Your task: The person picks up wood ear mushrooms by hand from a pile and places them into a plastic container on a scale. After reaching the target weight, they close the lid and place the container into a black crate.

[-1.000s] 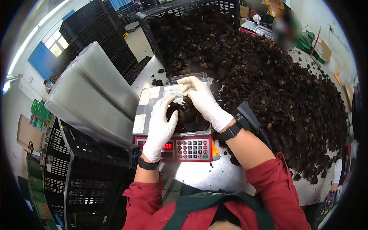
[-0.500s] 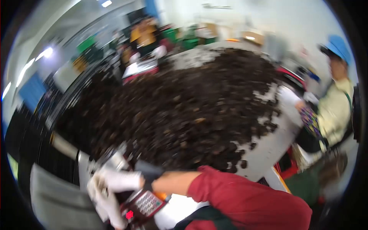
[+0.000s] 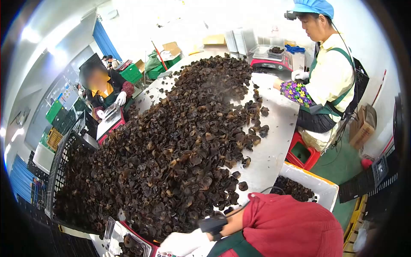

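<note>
Counter (image 3: 274,137): spread wide; my view just swung right.
Dark pile (image 3: 171,150): centre to eight o'clock.
Scale (image 3: 137,234): seven o'clock, cut by the frame, so I follow the handling less.
Clear tray (image 3: 110,233): seven, at the scale.
Right hand (image 3: 182,243): six-thirty, by the scale's keys (image 3: 163,255); finger closure I cannot tell.
Left hand: outside my sight.
</note>
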`<state>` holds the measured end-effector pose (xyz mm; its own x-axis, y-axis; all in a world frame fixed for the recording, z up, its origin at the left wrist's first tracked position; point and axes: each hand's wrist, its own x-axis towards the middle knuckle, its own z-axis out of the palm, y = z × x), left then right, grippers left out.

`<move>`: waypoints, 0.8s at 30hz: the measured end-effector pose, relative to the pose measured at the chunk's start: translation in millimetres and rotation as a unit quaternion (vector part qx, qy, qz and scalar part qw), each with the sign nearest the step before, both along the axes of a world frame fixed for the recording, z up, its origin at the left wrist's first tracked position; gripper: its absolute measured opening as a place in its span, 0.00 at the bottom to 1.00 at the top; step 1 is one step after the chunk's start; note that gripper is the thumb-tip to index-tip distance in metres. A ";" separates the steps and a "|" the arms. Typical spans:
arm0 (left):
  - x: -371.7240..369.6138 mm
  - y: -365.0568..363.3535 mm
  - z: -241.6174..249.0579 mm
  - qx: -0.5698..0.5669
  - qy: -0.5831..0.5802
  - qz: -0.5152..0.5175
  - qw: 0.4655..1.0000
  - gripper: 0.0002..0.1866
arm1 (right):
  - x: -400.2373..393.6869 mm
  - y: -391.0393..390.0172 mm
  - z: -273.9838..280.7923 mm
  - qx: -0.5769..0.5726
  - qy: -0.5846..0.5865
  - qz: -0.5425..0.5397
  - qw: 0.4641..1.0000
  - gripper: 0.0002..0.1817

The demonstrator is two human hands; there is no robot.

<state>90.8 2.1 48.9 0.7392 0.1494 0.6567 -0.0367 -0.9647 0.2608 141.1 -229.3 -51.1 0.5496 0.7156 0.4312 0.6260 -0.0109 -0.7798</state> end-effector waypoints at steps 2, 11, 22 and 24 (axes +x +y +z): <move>-1.9 1.2 -4.1 -0.068 0.020 -0.003 0.997 0.18 | -24.2 -17.2 -11.1 -0.106 0.036 -0.009 0.994 0.09; -10.1 -14.8 -2.2 0.056 0.114 -0.026 0.992 0.18 | -49.6 -69.3 -13.6 -0.131 0.022 -0.132 0.982 0.13; -4.1 78.6 51.4 -0.261 -0.147 0.041 0.953 0.21 | -18.8 -44.4 0.6 -0.120 0.060 -0.019 0.991 0.18; -2.0 83.4 71.5 -0.221 -0.148 0.038 0.963 0.20 | -10.0 -30.8 11.1 -0.128 0.101 -0.031 0.986 0.14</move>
